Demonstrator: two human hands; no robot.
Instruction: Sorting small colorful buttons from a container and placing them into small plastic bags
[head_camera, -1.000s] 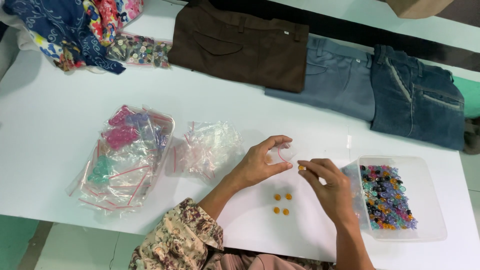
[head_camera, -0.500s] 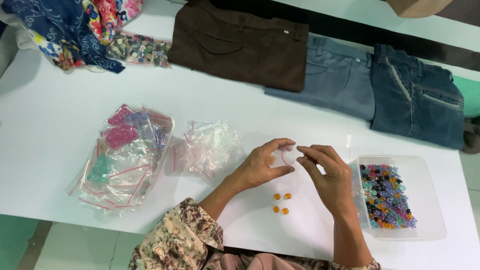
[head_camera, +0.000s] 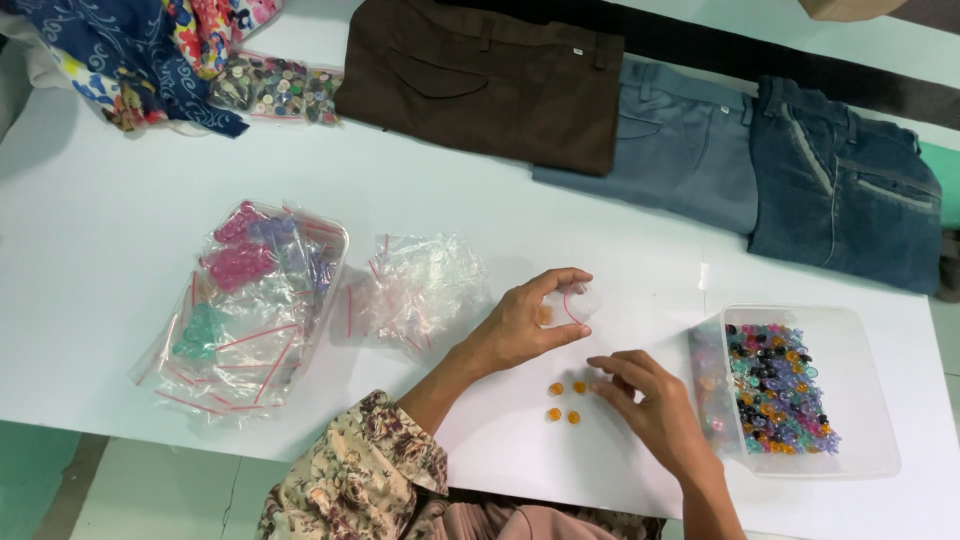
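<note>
My left hand (head_camera: 525, 325) holds a small clear zip bag (head_camera: 568, 302) with a red seal strip, pinched between thumb and fingers; an orange button shows inside it. My right hand (head_camera: 650, 405) is lowered to the white table (head_camera: 120, 250), its fingertips touching down beside several small orange buttons (head_camera: 562, 402) lying loose there. To the right of that hand stands a clear plastic tub (head_camera: 860, 400) filled with mixed coloured buttons (head_camera: 780, 385).
A pile of empty small zip bags (head_camera: 420, 285) lies left of my left hand. Further left is a clear tray of bagged pink, purple and teal buttons (head_camera: 245, 300). Brown trousers (head_camera: 480, 80), grey-blue jeans (head_camera: 680, 150) and dark jeans (head_camera: 850, 185) lie along the back; patterned cloth (head_camera: 140, 50) at far left.
My right hand has dropped from the bag's mouth down to the loose orange buttons on the table. The left hand keeps the bag in the same place.
</note>
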